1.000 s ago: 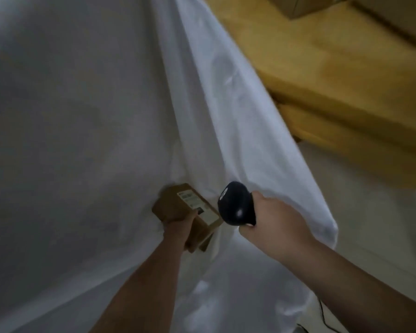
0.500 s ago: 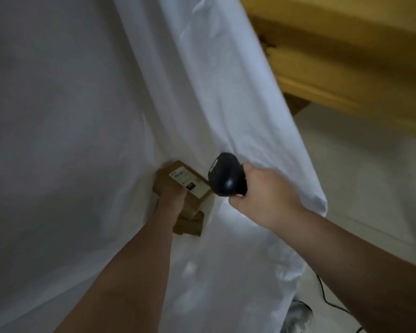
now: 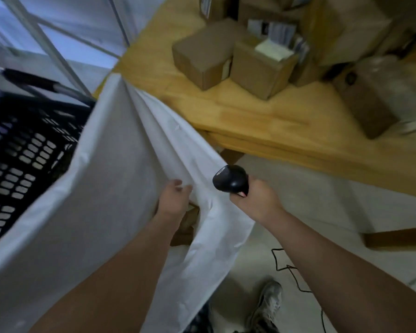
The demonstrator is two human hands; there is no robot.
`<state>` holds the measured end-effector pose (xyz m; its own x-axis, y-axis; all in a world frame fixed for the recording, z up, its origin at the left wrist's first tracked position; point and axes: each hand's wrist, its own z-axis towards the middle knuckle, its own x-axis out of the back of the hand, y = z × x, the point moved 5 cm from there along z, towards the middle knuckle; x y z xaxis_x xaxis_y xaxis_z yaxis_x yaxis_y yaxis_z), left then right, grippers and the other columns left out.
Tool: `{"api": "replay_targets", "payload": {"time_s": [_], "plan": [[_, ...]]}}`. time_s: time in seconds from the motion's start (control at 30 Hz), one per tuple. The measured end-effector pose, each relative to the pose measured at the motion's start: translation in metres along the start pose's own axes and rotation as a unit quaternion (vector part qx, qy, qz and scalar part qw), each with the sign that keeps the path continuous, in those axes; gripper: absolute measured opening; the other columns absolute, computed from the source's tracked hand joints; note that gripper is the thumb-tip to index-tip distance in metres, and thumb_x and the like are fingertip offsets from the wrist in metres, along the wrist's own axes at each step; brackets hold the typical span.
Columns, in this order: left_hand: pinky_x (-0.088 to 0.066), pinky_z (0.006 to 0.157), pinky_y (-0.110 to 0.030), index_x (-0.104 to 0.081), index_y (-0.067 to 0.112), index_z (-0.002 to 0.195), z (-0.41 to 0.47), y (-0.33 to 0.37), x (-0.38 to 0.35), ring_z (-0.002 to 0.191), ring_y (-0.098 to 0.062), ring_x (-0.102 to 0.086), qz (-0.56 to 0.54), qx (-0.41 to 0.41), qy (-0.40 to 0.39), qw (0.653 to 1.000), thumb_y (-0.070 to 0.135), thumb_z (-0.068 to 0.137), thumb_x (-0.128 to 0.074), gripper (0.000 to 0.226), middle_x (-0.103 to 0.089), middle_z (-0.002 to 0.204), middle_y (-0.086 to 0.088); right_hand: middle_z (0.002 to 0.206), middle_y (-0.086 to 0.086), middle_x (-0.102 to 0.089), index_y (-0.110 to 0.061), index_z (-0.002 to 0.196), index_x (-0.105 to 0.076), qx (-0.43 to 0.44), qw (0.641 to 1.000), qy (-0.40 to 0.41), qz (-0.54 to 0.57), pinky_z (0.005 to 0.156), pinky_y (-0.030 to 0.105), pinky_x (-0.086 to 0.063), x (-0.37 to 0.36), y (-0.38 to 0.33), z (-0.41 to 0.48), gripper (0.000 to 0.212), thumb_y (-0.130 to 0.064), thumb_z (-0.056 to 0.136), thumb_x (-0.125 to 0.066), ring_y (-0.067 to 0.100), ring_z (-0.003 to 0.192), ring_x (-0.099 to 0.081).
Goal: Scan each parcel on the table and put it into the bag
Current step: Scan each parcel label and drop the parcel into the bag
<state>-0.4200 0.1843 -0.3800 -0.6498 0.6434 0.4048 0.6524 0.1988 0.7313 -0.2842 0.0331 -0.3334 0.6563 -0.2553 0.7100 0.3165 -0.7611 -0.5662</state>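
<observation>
L hand (image 3: 174, 200) loose over bag (image 3: 106, 188); R hand (image 3: 257, 200) grips scanner (image 3: 231, 180); crate (image 3: 22, 152) left, parcels (image 3: 202, 56) on table (image 3: 262, 121).

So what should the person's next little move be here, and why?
Probably lift the left hand out of the white bag and reach for a box on the table. That hand looks relaxed and holds nothing, a brown parcel lies under it inside the bag, and the right hand grips the scanner, ready for another.

Both forearms reach forward, left grip (image 3: 174, 200) loose-fingered, right grip (image 3: 256, 200) clenching a scanner (image 3: 229, 180).
</observation>
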Motion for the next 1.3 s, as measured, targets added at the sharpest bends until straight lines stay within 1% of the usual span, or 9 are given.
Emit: {"api": "replay_targets", "payload": {"time_s": [0.2, 0.3, 0.57, 0.7, 0.8, 0.9, 1.07, 1.2, 1.3], "plan": [[-0.036, 0.086, -0.026, -0.046, 0.016, 0.136, -0.083, 0.120, -0.006, 0.102, -0.013, -0.048, 0.012, -0.149, -0.074, 0.986, 0.030, 0.097, -0.055, 0.043, -0.053, 0.118, 0.001, 0.083, 0.003, -0.061, -0.008, 0.101, -0.058, -0.003, 0.992, 0.108, 0.058, 0.060, 0.028, -0.035, 0.106, 0.000, -0.059, 0.025, -0.025, 0.086, -0.069, 0.018, 0.079, -0.057], [-0.035, 0.086, -0.024, -0.041, 0.016, 0.141, -0.106, 0.167, -0.027, 0.105, -0.010, -0.046, 0.038, -0.214, -0.114, 0.969, 0.028, 0.097, -0.055, 0.048, -0.050, 0.128, -0.001, 0.077, 0.010, -0.064, -0.003, 0.093, -0.060, -0.026, 0.980, 0.168, 0.106, 0.063, 0.033, -0.043, 0.155, 0.017, -0.073, 0.022, -0.020, 0.083, -0.070, 0.029, 0.078, -0.063], [-0.040, 0.092, -0.027, -0.038, 0.017, 0.142, -0.114, 0.248, -0.114, 0.124, -0.022, -0.046, 0.074, -0.241, -0.128, 0.959, 0.033, 0.093, -0.061, 0.056, -0.037, 0.143, -0.007, 0.076, 0.008, -0.067, -0.010, 0.088, -0.062, -0.058, 0.939, 0.264, 0.211, 0.061, 0.032, -0.050, 0.263, 0.073, -0.065, 0.015, -0.022, 0.081, -0.068, 0.026, 0.073, -0.067], [-0.035, 0.105, -0.036, -0.031, 0.013, 0.146, -0.107, 0.311, -0.150, 0.132, -0.028, -0.036, 0.069, -0.265, -0.055, 0.960, 0.040, 0.089, -0.065, 0.071, -0.029, 0.145, -0.010, 0.077, -0.001, -0.064, -0.014, 0.102, -0.063, -0.010, 0.930, 0.265, 0.255, 0.064, 0.034, -0.051, 0.319, 0.085, -0.035, 0.021, -0.020, 0.083, -0.069, 0.019, 0.076, -0.064], [-0.034, 0.107, -0.044, -0.023, 0.015, 0.149, -0.088, 0.341, -0.169, 0.136, -0.032, -0.031, 0.054, -0.219, -0.020, 0.974, 0.057, 0.085, -0.062, 0.086, -0.027, 0.148, -0.011, 0.081, -0.004, -0.062, -0.019, 0.108, -0.060, 0.028, 0.927, 0.234, 0.293, 0.068, 0.034, -0.051, 0.351, 0.082, -0.010, 0.025, -0.016, 0.085, -0.068, 0.016, 0.078, -0.061], [-0.037, 0.107, -0.051, -0.011, 0.023, 0.154, -0.066, 0.349, -0.187, 0.136, -0.035, -0.033, -0.043, -0.091, -0.048, 0.994, 0.072, 0.077, -0.058, 0.102, -0.023, 0.156, -0.007, 0.089, 0.000, -0.066, -0.022, 0.110, -0.058, 0.036, 0.925, 0.196, 0.324, 0.081, 0.042, -0.056, 0.370, 0.084, 0.015, 0.027, -0.017, 0.086, -0.069, 0.021, 0.084, -0.065], [-0.046, 0.095, -0.044, -0.022, 0.020, 0.151, -0.048, 0.353, -0.208, 0.126, -0.035, -0.044, -0.184, 0.047, -0.063, 0.980, 0.071, 0.076, -0.061, 0.099, -0.035, 0.148, -0.009, 0.080, 0.005, -0.064, -0.019, 0.105, -0.060, 0.026, 0.923, 0.137, 0.359, 0.069, 0.040, -0.055, 0.378, 0.086, 0.048, 0.021, -0.016, 0.087, -0.068, 0.019, 0.069, -0.062], [-0.049, 0.087, -0.041, -0.034, 0.018, 0.145, -0.034, 0.355, -0.216, 0.113, -0.033, -0.053, -0.250, 0.070, -0.069, 0.963, 0.066, 0.069, -0.072, 0.098, -0.048, 0.136, -0.013, 0.080, 0.004, -0.063, -0.015, 0.107, -0.060, 0.017, 0.920, 0.115, 0.374, 0.062, 0.031, -0.051, 0.379, 0.085, 0.062, 0.021, -0.016, 0.087, -0.067, 0.016, 0.065, -0.061], [-0.050, 0.084, -0.036, -0.043, 0.012, 0.138, -0.029, 0.358, -0.219, 0.108, -0.027, -0.058, -0.292, 0.061, -0.091, 0.950, 0.049, 0.076, -0.076, 0.079, -0.053, 0.131, -0.010, 0.076, 0.003, -0.061, -0.014, 0.102, -0.059, 0.015, 0.921, 0.098, 0.376, 0.059, 0.029, -0.049, 0.379, 0.081, 0.066, 0.016, -0.015, 0.087, -0.067, 0.015, 0.062, -0.059]]}}
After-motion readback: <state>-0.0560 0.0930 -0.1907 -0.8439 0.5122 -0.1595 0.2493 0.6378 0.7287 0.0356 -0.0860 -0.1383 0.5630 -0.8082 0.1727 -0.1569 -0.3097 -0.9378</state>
